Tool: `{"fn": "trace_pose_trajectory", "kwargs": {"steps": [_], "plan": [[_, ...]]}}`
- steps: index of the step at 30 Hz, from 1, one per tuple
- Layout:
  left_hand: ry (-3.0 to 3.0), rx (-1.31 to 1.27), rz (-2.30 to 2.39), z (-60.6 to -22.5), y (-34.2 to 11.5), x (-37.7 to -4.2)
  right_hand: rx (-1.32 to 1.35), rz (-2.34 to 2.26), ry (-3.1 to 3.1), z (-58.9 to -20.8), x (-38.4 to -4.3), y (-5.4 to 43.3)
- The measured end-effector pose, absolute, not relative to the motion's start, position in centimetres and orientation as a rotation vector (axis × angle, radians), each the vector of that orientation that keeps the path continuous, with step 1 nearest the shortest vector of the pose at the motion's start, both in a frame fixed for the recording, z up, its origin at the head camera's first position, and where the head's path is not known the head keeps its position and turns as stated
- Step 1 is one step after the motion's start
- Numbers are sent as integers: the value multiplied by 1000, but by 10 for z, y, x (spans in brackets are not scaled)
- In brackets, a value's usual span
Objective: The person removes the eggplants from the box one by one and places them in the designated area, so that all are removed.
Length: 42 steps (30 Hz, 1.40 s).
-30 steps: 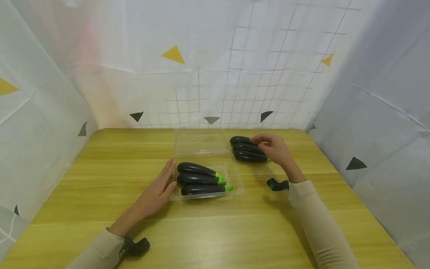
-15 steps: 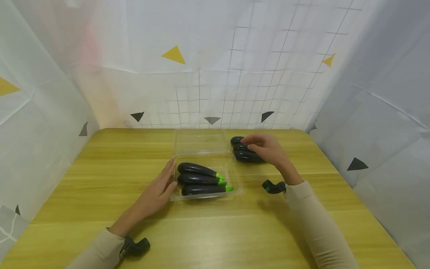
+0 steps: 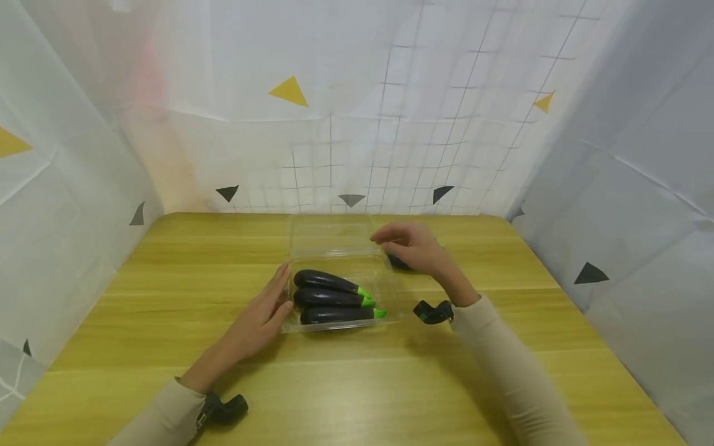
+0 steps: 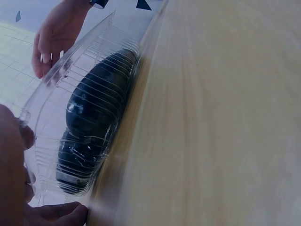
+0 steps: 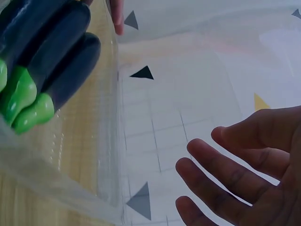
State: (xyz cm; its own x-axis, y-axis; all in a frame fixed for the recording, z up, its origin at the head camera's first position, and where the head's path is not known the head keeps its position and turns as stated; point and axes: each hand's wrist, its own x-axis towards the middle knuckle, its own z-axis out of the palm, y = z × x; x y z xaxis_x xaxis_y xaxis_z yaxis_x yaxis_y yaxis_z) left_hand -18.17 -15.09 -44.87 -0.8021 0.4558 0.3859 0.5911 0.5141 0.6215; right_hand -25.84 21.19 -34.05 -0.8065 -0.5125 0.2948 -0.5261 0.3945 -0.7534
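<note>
A clear plastic clamshell box [image 3: 385, 288] sits on the table with its lid [image 3: 334, 235] folded back flat behind it. Three eggplants [image 3: 331, 297], dark with bright green stem ends, lie side by side inside. Against the box's left wall rests my left hand [image 3: 259, 319], fingers straight along the side and thumb at the near corner. My right hand [image 3: 413, 248] hovers by the lid's right edge, its fingers slightly bent. The right wrist view shows nothing between those fingers [image 5: 235, 174]. Partly hidden behind this hand is an eggplant [image 3: 400, 261] on the table.
The wooden table [image 3: 357, 390] meets a white patterned sheet [image 3: 357, 155] at its back edge, and sheets also hang at both sides. Small black cameras [image 3: 225, 410] are strapped to both wrists.
My right hand has moved left from over the eggplants on the table to the lid's right edge, now covering most of them. The left hand and the box have stayed put.
</note>
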Motion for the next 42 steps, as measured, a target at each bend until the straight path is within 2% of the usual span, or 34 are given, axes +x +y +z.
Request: {"fn": "trace_pose_trajectory", "kwargs": {"steps": [25, 42], "plan": [[-2591, -894, -1121, -449, -151, -183, 1237, 1386, -2756, -357, -266, 159], [-2597, -892, -1133, -448, -151, -182, 1423, 1221, -2957, -366, -285, 136]]}}
